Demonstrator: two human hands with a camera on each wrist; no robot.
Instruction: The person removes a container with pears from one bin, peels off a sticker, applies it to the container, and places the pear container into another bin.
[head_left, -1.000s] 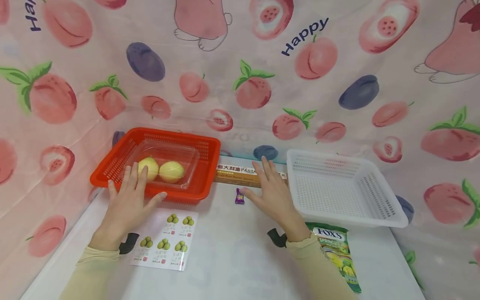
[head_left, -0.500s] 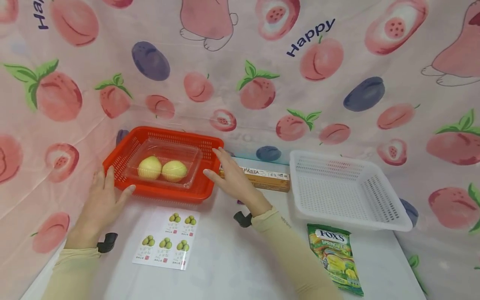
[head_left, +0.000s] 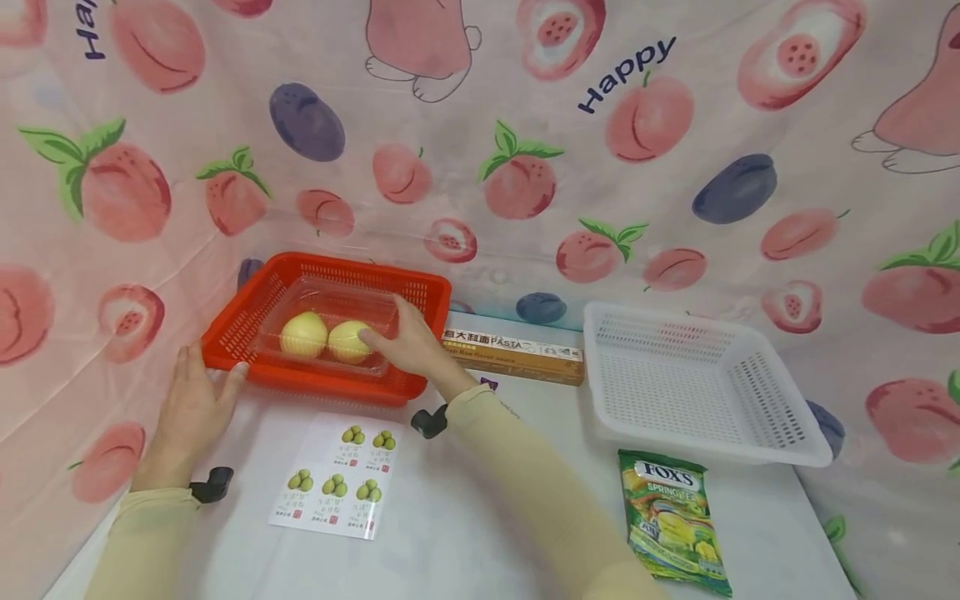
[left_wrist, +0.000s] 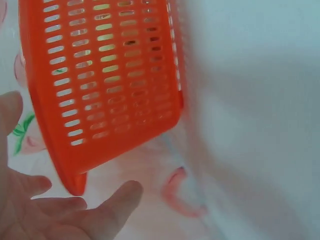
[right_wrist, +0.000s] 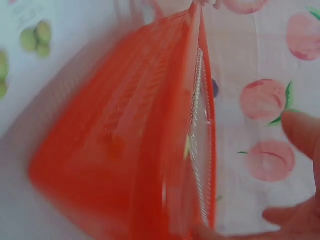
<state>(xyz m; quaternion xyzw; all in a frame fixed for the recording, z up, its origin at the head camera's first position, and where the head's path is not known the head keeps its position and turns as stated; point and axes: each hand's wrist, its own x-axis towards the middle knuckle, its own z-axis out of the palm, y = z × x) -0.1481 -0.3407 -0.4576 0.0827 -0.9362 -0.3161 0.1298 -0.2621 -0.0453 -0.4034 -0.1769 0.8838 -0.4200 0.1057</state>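
A red plastic basket [head_left: 322,387] with slotted walls stands at the back left. Inside it is a clear plastic box [head_left: 347,290] with two pale yellow round fruits [head_left: 303,335]. My left hand [head_left: 187,412] is by the basket's front left corner, thumb apart from the fingers; in the left wrist view, the basket corner [left_wrist: 77,182] lies close to the fingers, and no grip shows. Over the right side of the clear box, my right hand [head_left: 420,337] reaches with fingers and thumb spread. Whether it touches the box cannot be made out.
A printed sheet [head_left: 318,467] with fruit pictures lies in front of the red basket. Behind the right arm are a pasta box [head_left: 517,364] and a small purple wrapped sweet [head_left: 488,383]. On the right stand a white basket [head_left: 708,446] and a green Fox's sweets bag [head_left: 675,521].
My right hand has swung left from in front of the pasta box to over the red basket. My left hand has shifted left and down to the basket's front left corner.
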